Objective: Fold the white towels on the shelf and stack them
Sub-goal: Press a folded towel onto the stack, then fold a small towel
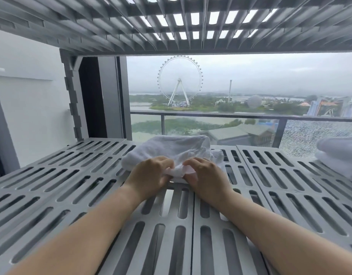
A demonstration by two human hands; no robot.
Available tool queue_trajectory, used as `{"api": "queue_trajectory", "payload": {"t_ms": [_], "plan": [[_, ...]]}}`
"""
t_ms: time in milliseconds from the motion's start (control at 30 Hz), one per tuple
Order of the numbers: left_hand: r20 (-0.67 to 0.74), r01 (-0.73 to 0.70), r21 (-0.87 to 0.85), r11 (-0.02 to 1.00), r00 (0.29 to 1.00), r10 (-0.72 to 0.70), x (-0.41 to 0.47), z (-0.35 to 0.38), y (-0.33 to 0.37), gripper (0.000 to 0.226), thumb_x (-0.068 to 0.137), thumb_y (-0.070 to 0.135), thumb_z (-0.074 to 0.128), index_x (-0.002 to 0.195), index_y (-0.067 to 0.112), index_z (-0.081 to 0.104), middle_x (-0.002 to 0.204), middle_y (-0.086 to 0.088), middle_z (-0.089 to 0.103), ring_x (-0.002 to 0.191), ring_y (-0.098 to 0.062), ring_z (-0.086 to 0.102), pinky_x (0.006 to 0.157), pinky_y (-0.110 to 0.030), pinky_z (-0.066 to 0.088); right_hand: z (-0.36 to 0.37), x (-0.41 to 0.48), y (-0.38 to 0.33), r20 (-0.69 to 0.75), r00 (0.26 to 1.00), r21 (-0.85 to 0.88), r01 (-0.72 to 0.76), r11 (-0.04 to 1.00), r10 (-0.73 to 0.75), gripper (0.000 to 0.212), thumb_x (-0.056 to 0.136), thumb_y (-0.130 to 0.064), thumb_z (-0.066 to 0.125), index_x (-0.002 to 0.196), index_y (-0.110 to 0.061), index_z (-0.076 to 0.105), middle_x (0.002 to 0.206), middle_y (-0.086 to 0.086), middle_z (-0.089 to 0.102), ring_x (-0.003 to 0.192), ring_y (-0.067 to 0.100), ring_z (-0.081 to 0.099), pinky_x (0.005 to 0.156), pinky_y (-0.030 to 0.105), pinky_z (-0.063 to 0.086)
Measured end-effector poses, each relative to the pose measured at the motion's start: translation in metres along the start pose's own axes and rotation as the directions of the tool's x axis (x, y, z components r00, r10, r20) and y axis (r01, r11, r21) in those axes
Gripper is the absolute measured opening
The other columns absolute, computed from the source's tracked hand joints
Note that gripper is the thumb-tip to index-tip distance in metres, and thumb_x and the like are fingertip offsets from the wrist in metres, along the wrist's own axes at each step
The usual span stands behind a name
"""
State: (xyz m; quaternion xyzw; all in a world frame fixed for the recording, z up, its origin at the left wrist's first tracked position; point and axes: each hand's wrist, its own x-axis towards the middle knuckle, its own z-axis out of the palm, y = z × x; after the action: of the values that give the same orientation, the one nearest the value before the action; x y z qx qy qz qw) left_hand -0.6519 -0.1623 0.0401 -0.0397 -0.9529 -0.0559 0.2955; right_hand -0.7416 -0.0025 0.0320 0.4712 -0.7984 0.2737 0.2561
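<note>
On my feed, a crumpled white towel [171, 147] lies on the slotted shelf [71, 175], about mid-width and toward its back edge. Both hands meet at the towel's near edge. The left hand [151, 173] has its fingers curled, pinching a bunched bit of cloth, and the right hand [205, 175] grips the same bunch just beside it (knuckles almost touching). More white towels [342, 155] sit at the shelf's right edge, well apart from the hands, and are cut off by the frame. Another slotted shelf, the upper tier [171, 26], hangs overhead.
</note>
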Motion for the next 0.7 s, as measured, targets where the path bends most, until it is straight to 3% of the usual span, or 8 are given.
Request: {"api": "queue_trajectory", "payload": {"t_ms": [133,233,300,400,533,633,700], "plan": [[-0.004,0.11,0.064,0.992,0.994,-0.11,-0.002,-0.01,-0.013,0.017,0.076,0.006,0.053,0.078,0.022,0.053,0.073,0.008,0.055,0.066,-0.016,0.053,0.057,-0.025,0.039,0.002,0.0,0.0,-0.012,1.0,-0.006,0.018,1.0,-0.018,0.041,0.08,-0.025,0.065,0.118,-0.015,0.055,0.122,0.002,0.057,0.111,0.023,0.051,0.084,0.036,0.048],[-0.01,0.27,0.126,0.955,0.963,-0.271,-0.008,-0.02,-0.033,0.024,0.073,-0.001,0.05,0.079,0.022,0.054,0.071,0.009,0.05,0.07,-0.019,0.054,0.059,-0.028,0.041,0.002,0.0,0.0,-0.002,1.0,-0.007,0.013,1.0,-0.013,0.05,0.079,-0.032,0.065,0.124,-0.015,0.049,0.127,0.002,0.052,0.116,0.022,0.048,0.089,0.033,0.045],[0.012,0.308,0.109,0.945,0.95,-0.311,-0.009,-0.023,-0.039,0.038,0.075,-0.007,0.045,0.089,0.025,0.06,0.084,0.002,0.062,0.076,-0.022,0.058,0.064,-0.033,0.049,0.003,0.0,-0.001,0.011,1.0,-0.008,0.003,1.0,-0.003,0.054,0.079,-0.035,0.065,0.126,-0.015,0.047,0.129,0.001,0.049,0.119,0.021,0.046,0.091,0.034,0.045],[0.067,0.242,0.016,0.97,0.968,-0.242,-0.008,-0.02,-0.032,0.059,0.074,-0.01,0.035,0.107,0.032,0.062,0.111,-0.001,0.066,0.092,-0.023,0.063,0.074,-0.037,0.054,0.003,0.001,0.0,0.006,1.0,-0.01,-0.027,1.0,0.027,0.058,0.078,-0.036,0.066,0.127,-0.014,0.044,0.129,0.001,0.048,0.119,0.021,0.045,0.092,0.032,0.044],[0.013,0.162,-0.111,0.98,0.987,-0.162,-0.004,-0.016,-0.012,0.041,0.081,0.02,0.039,0.114,0.032,0.062,0.122,0.01,0.061,0.089,-0.008,0.063,0.079,-0.03,0.051,0.003,0.001,0.0,0.006,0.998,-0.013,-0.056,0.998,0.056,0.059,0.076,-0.035,0.068,0.125,-0.012,0.044,0.126,0.004,0.047,0.117,0.022,0.046,0.09,0.033,0.045],[0.053,0.067,0.016,0.998,0.996,-0.068,-0.005,-0.009,-0.002,0.05,0.083,0.056,0.047,0.127,0.034,0.051,0.132,0.011,0.053,0.113,-0.01,0.055,0.097,-0.04,0.043,0.003,0.001,-0.001,0.009,0.997,-0.016,-0.073,0.997,0.074,0.062,0.073,-0.038,0.071,0.122,-0.011,0.044,0.123,0.005,0.047,0.114,0.023,0.047,0.087,0.033,0.045],[0.095,0.014,0.127,0.992,0.995,-0.027,-0.005,0.0,-0.001,0.056,0.08,0.062,0.052,0.13,0.038,0.046,0.137,0.009,0.048,0.118,-0.014,0.05,0.098,-0.038,0.041,0.003,0.001,-0.001,0.018,0.995,-0.011,-0.096,0.995,0.096,0.063,0.071,-0.041,0.071,0.119,-0.011,0.044,0.12,0.004,0.047,0.111,0.024,0.048,0.085,0.034,0.046]]}}
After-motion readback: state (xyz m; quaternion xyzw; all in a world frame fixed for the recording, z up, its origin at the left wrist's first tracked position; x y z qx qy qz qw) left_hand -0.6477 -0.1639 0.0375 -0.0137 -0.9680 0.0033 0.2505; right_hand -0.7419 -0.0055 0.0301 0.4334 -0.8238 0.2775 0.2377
